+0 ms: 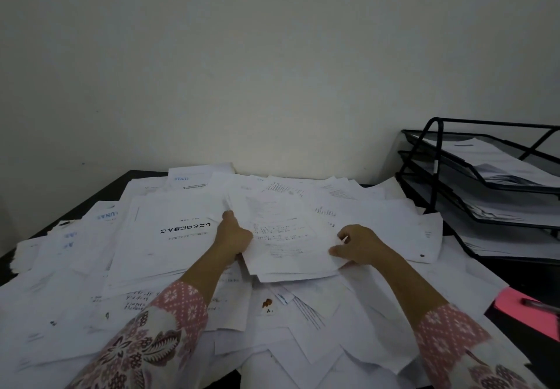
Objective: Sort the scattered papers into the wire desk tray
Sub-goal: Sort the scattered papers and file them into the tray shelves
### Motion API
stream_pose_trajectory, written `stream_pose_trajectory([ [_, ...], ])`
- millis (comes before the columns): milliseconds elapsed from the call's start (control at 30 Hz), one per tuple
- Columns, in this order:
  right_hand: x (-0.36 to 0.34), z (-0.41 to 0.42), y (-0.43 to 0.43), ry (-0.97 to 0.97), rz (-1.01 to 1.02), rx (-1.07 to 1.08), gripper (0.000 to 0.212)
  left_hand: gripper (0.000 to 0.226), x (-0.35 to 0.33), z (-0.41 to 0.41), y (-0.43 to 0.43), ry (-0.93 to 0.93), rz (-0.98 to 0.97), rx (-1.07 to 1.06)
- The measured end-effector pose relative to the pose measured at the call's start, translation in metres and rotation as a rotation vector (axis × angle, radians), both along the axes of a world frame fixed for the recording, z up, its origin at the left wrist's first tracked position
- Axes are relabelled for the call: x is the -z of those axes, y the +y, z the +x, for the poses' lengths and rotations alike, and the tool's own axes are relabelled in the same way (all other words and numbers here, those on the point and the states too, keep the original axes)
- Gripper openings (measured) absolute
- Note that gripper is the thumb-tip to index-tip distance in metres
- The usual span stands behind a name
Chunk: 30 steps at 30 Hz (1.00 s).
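While gripped, apparently, both hands: paper sheaf (pixel 281 237).

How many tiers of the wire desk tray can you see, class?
3. The top tier sits highest by the wall, the middle tier below it, the bottom tier nearest the desk. All hold papers; the frame's right edge cuts them off.

The scattered papers (pixel 188 237) are thin, matt white sheets printed in black, some creased. The wire desk tray (pixel 472 176) is black metal mesh with a dull sheen. The tabletop (pixel 91 203) looks dark, smooth and matt. The sleeves (pixel 157 337) are soft patterned cloth; the pink pad (pixel 524 313) is matt paper.
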State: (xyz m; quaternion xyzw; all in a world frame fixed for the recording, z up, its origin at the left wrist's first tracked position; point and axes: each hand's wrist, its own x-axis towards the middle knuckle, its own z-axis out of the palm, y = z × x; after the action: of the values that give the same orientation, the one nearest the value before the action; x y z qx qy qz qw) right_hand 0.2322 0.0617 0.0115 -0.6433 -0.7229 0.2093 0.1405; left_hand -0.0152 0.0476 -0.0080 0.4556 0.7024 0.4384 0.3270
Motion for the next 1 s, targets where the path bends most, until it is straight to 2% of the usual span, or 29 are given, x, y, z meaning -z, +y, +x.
stream_pose_trajectory([
  [67,0.000,0.004,0.003,0.005,0.068,0.047,0.041,0.062,0.000,-0.007,0.001,0.018,0.069,0.050],
  [100,-0.001,0.004,0.004,0.084,0.074,0.077,0.047,0.062,-0.001,-0.011,0.000,-0.005,0.108,0.069],
  [200,-0.003,0.001,0.003,0.519,-0.015,0.190,0.066,0.062,-0.005,-0.019,-0.001,-0.109,0.160,0.094],
  [233,-0.003,-0.002,0.001,0.604,-0.039,0.201,0.067,0.061,-0.007,-0.019,-0.003,-0.126,0.164,0.094],
  [333,-0.005,-0.017,-0.004,0.728,-0.088,0.123,0.041,0.055,-0.012,-0.021,-0.004,-0.179,0.163,0.082],
  [433,-0.005,-0.034,-0.007,0.703,-0.070,0.119,0.041,0.040,-0.014,-0.032,-0.004,-0.208,0.121,0.023],
  [500,-0.004,-0.045,-0.008,0.672,-0.004,0.152,0.041,0.026,-0.012,-0.047,-0.006,-0.073,0.119,-0.046],
  [567,0.001,-0.054,-0.009,0.675,0.045,0.197,0.038,0.024,-0.009,-0.068,-0.011,0.209,0.084,-0.131],
  [633,0.010,-0.059,-0.010,0.670,0.083,0.241,0.037,0.035,-0.006,-0.090,-0.017,0.489,-0.060,-0.252],
  [700,0.019,-0.063,-0.011,0.683,0.101,0.284,0.035,0.050,-0.006,-0.109,-0.025,0.642,-0.227,-0.342],
  [833,0.024,-0.064,-0.011,0.679,0.138,0.341,0.031,0.074,0.001,-0.134,-0.033,0.693,-0.385,-0.376],
  [933,0.022,-0.061,-0.009,0.662,0.159,0.365,0.030,0.078,0.005,-0.141,-0.033,0.743,-0.382,-0.343],
  [1000,0.020,-0.058,-0.007,0.658,0.159,0.377,0.032,0.077,0.004,-0.142,-0.033,0.710,-0.355,-0.339],
])
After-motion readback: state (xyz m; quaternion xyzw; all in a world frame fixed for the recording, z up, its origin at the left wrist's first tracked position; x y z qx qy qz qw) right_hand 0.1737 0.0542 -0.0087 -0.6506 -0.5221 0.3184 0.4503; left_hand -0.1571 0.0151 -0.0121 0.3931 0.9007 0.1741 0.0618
